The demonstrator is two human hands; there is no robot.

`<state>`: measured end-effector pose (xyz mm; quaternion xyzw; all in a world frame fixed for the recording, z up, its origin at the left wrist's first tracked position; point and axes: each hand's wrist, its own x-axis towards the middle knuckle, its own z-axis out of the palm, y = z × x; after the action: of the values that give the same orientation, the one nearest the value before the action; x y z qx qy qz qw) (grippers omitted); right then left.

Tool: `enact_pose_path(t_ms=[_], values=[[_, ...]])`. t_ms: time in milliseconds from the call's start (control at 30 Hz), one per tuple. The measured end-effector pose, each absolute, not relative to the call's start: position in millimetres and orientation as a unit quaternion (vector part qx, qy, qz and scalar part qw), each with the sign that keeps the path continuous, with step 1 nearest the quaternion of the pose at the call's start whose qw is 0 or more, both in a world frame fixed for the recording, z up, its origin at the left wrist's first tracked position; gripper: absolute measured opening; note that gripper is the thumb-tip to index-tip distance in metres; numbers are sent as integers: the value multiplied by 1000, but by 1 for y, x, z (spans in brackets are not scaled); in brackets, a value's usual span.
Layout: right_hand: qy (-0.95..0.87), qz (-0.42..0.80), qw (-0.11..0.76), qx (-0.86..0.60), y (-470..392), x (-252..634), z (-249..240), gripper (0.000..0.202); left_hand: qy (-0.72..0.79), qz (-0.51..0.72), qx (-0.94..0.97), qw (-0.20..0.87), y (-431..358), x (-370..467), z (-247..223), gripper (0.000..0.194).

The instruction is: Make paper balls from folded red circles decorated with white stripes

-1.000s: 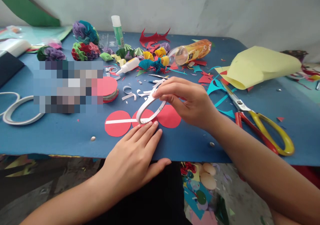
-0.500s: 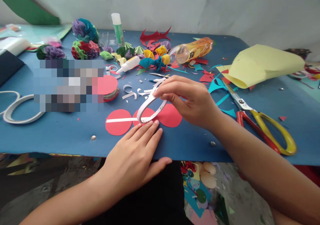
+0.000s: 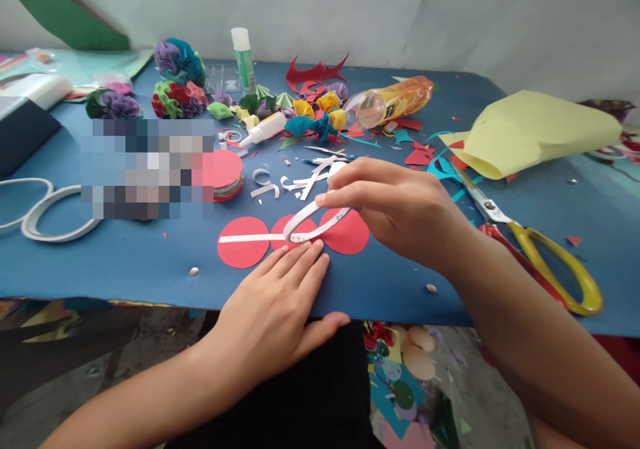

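Three red paper circles lie in a row near the table's front: a left circle [image 3: 243, 252], a middle circle [image 3: 280, 222] and a right circle [image 3: 350, 232]. A white tape strip [image 3: 245, 238] runs across the left circle onto the middle one. My right hand [image 3: 395, 209] grips a roll of white tape [image 3: 295, 224] by its upper side, tilted over the middle circle. My left hand [image 3: 280, 302] lies flat, fingers stretched out, its fingertips at the lower edge of the middle circle, just below the roll.
Yellow-and-red scissors [image 3: 545, 256] lie at right by rolled yellow paper [image 3: 540, 132]. Behind are a plastic bottle [image 3: 400, 99], a glue stick [image 3: 243, 59], a glue bottle [image 3: 265, 128], paper scraps and ruffled balls [image 3: 180, 62]. More tape rolls [image 3: 60, 236] sit at left.
My right hand has lowered the tape roll slightly, so it tilts flatter over the middle circle. My left hand stays flat in place. The whole view has shifted a little.
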<state>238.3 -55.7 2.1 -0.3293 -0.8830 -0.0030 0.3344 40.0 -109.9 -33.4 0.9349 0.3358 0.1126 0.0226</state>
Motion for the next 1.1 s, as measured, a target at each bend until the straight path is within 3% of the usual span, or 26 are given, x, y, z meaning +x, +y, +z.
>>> enact_pose_path(t_ms=[433,800,1100], values=[[-911,-86,246,-321,-68,246,14,23,339,119,932,37,-111,39,-34,58],[-912,-93,228,-327,-71,257,17,26,348,114,929,48,-109,41,-32,58],[-890,-167,211,-369,-76,279,10,26,354,111,926,69,-109,40,-32,57]])
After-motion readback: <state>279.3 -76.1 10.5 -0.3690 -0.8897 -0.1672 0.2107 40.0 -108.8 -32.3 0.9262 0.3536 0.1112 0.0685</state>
